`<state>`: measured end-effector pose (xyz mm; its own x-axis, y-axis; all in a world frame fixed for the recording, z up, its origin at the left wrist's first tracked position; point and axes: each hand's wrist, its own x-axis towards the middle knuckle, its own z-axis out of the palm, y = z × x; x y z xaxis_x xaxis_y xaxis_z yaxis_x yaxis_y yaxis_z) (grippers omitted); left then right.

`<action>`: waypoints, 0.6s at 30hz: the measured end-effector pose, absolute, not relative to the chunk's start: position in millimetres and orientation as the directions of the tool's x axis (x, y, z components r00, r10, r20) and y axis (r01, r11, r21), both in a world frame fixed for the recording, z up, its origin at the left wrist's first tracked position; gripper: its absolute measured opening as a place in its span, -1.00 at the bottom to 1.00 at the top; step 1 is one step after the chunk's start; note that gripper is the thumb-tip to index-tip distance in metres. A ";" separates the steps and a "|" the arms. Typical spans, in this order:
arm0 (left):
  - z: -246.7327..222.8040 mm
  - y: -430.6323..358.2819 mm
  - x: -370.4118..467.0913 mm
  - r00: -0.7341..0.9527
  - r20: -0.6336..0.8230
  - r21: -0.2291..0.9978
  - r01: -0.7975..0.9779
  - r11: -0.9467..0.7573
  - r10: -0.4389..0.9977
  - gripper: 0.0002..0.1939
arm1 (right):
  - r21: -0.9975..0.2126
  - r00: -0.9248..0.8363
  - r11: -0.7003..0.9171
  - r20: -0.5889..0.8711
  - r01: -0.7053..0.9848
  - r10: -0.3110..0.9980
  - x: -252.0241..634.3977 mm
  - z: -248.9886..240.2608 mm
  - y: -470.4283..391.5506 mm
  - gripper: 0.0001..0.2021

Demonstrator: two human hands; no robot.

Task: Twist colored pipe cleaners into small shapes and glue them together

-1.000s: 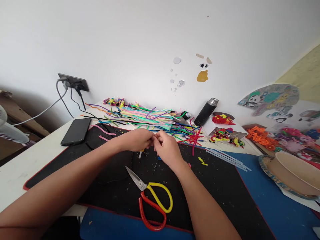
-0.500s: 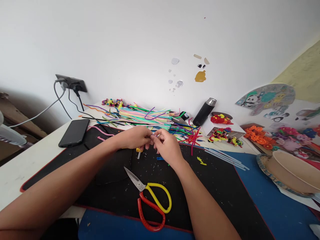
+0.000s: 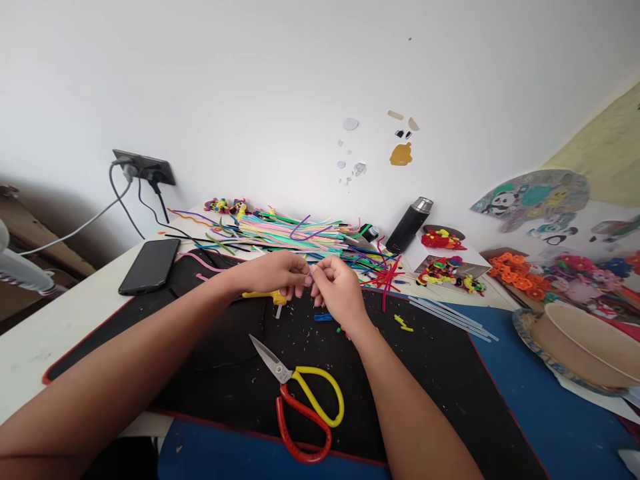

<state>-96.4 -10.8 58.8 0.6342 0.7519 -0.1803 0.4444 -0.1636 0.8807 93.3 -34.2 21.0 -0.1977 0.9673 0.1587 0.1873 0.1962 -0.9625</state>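
Observation:
My left hand and my right hand meet above the black mat, fingertips almost touching. Both are closed in a pinch around something tiny, with a faint purple trace between them; the fingers hide its kind. Below my left hand, a yellow object with a pale translucent stub is partly covered. A short blue piece lies on the mat under my right hand. Closer to me are scissors with one red and one yellow handle, blades pointing away to the left.
A pile of coloured pipe cleaners lies along the wall. A phone is at left, a black flask behind at right. Translucent sticks, small yellow pieces and a beige bowl are on the right.
My hands have drawn slightly apart at the fingertips. More of the yellow object and the blue piece shows beneath them. The scissors lie as before.

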 end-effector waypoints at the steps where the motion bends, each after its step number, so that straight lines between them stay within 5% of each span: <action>1: 59.7 -9.7 -97.2 0.631 -0.174 0.906 0.403 -0.127 0.756 -0.73 | -0.980 -0.181 0.156 0.133 0.121 0.974 93.9 22.2 -33.2 -0.76; 8: 57.0 -5.5 -92.6 0.455 -0.109 0.992 0.110 0.065 0.884 -0.65 | -0.992 -0.181 0.041 0.062 -0.118 0.981 95.8 28.5 -29.3 -0.75; 13: 54.4 -5.1 -89.9 0.382 -0.074 0.991 -0.077 0.111 0.921 -0.61 | -0.990 -0.200 0.021 0.049 -0.140 0.979 95.1 30.2 -29.7 -0.76; 18: 52.2 -4.2 -88.1 0.347 -0.023 0.996 -0.078 0.053 0.937 -0.58 | -0.994 -0.203 0.061 0.079 -0.091 0.976 96.6 28.9 -28.7 -0.75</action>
<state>-88.1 -4.2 52.2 0.3473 0.9375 -0.0226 -0.0779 0.0528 0.9956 96.6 -28.7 28.9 -0.2028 0.9761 0.0786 -0.0911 0.0611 -0.9940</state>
